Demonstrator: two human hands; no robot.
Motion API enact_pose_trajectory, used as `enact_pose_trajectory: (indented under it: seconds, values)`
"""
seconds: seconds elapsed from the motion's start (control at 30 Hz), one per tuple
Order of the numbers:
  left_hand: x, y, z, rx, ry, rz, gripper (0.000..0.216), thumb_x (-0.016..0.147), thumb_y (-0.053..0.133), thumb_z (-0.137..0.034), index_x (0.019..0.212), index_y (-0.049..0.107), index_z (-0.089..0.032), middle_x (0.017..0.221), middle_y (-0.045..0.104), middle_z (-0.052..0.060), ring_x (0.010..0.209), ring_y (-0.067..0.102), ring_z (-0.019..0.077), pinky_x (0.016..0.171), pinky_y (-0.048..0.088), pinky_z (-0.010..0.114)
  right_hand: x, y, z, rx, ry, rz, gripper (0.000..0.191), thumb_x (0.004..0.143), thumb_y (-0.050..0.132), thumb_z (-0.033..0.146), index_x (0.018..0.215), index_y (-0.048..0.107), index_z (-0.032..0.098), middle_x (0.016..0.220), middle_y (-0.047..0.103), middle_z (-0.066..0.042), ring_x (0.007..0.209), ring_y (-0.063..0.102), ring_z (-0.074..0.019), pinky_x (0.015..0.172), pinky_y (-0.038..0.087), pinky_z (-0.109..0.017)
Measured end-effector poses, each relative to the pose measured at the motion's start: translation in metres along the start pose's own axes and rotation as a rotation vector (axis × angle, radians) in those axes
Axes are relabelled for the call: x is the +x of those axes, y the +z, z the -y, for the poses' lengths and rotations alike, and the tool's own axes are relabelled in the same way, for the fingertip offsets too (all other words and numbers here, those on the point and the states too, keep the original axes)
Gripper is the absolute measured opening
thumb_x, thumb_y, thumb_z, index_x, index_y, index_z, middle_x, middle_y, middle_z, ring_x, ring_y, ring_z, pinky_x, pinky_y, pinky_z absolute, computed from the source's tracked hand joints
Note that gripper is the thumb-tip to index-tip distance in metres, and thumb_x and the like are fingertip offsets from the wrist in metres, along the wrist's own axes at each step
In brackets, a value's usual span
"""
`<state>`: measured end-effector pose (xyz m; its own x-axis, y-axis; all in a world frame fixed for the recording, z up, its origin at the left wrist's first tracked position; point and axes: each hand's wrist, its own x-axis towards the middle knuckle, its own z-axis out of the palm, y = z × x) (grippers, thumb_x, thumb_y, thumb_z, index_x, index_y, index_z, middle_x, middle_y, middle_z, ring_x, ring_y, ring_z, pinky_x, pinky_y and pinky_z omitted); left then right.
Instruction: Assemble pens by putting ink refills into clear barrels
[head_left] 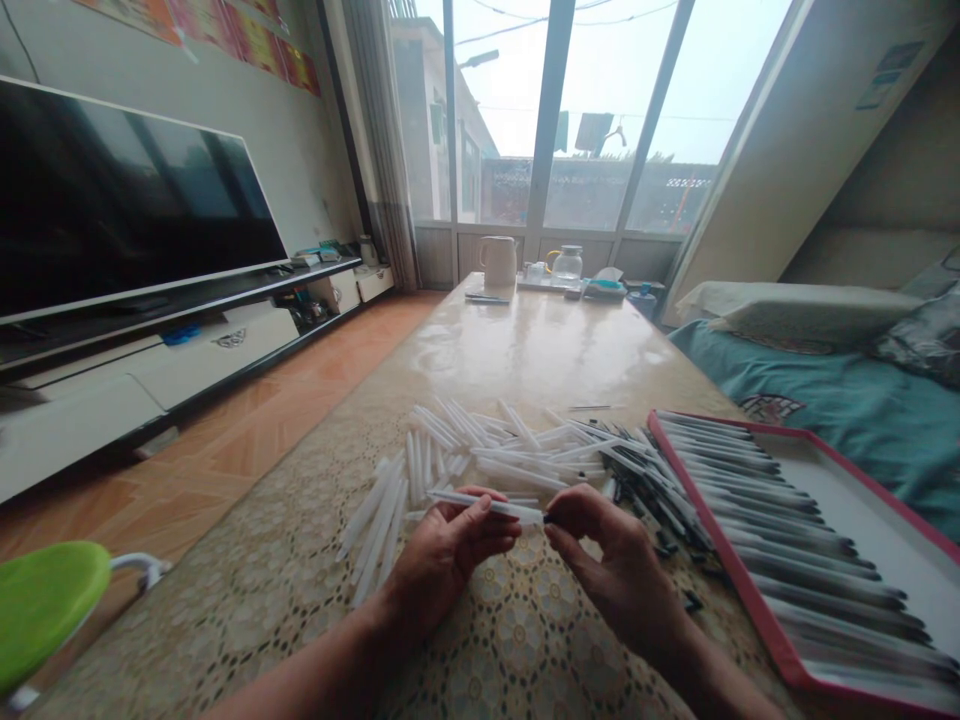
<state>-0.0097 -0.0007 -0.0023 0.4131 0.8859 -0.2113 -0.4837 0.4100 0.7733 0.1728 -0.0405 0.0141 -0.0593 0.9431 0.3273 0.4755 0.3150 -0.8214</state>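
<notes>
Evidently, from my station, the patterned bench (pixel 540 345) lies under the left hand (pixel 442 550) and right hand (pixel 615 560), with the pink-rimmed tray (pixel 855 480) of pens (pixel 795 540) to their right and loose white tubes (pixel 517 465) just beyond. My left is closed around a held tube (pixel 521 513); my right pinches a small black piece (pixel 547 518) at its end. I'd steady the tube near that joint, keeping both parts in line.

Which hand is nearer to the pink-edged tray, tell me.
Right. The right hand is left of the tray, apart from it; the left hand is farther left, with the right hand between it and the tray.
</notes>
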Motion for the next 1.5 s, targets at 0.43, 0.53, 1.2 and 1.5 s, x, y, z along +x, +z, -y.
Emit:
enact_pose_trajectory:
  seconds: [0.43,0.53,1.2,1.5]
  values:
    - [0.003,-0.004,0.003,0.014,0.013,0.049,0.016,0.078,0.068,-0.024,0.086,0.065,-0.011,0.077,0.074,0.009,0.072,0.07,0.0172,0.068,0.054,0.026,-0.004,0.007,-0.009,0.124,0.139,0.02,0.016,0.086,0.054,0.032,0.081,0.055,0.018,0.066,0.058,0.001,0.054,0.056,-0.011,0.053,0.045,-0.021]
    - [0.003,-0.005,0.004,0.022,0.015,0.058,0.017,0.077,0.069,-0.024,0.086,0.065,-0.011,0.075,0.074,0.01,0.071,0.07,0.0173,0.068,0.054,0.026,-0.005,0.009,-0.012,0.124,0.174,0.043,0.025,0.088,0.049,0.039,0.076,0.054,0.018,0.063,0.057,0.001,0.05,0.055,-0.01,0.049,0.042,-0.02]
    - [0.005,-0.004,0.005,0.053,0.029,0.055,0.022,0.073,0.072,-0.029,0.084,0.067,-0.011,0.074,0.073,0.008,0.069,0.069,0.0166,0.068,0.054,0.026,-0.005,0.01,-0.015,-0.045,0.146,0.134,0.035,0.092,0.033,0.049,0.08,0.049,0.02,0.054,0.06,0.002,0.048,0.054,-0.0124,0.051,0.037,-0.022]
    - [0.004,-0.005,0.005,0.057,0.022,0.071,0.021,0.075,0.07,-0.028,0.087,0.066,-0.011,0.075,0.074,0.009,0.071,0.07,0.017,0.068,0.054,0.026,-0.005,0.01,-0.017,-0.067,0.123,0.159,0.041,0.094,0.026,0.047,0.072,0.048,0.02,0.052,0.06,0.0,0.05,0.056,-0.0129,0.053,0.037,-0.023]
